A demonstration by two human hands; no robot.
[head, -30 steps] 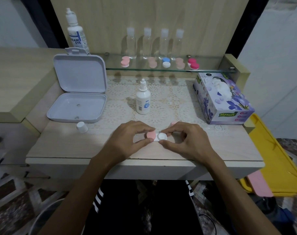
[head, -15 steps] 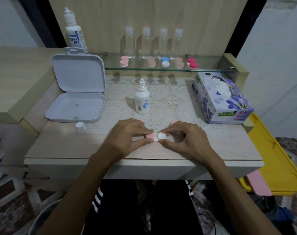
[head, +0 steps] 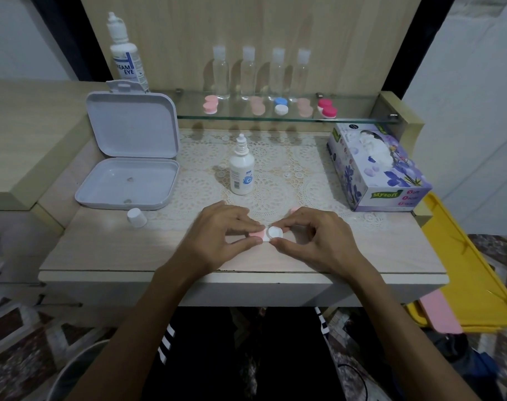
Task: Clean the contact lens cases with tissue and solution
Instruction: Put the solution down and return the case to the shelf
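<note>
Head view: solution bottle [head: 241, 172], tissue box [head: 376, 169] behind lens case [head: 268, 234]

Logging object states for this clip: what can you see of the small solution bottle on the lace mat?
The small solution bottle is white plastic with a blue-printed label. It stands upright on the lace mat, behind both hands. Its ribbed dropper tip is bare; a loose white cap lies apart, left of it. Nothing touches the bottle but the mat.

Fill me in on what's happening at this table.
A person holds a contact lens case at the table's front edge: the left hand pinches its pink side, the right hand the white side. An uncapped solution bottle stands behind, its cap lying apart. The tissue box sits right.
</note>
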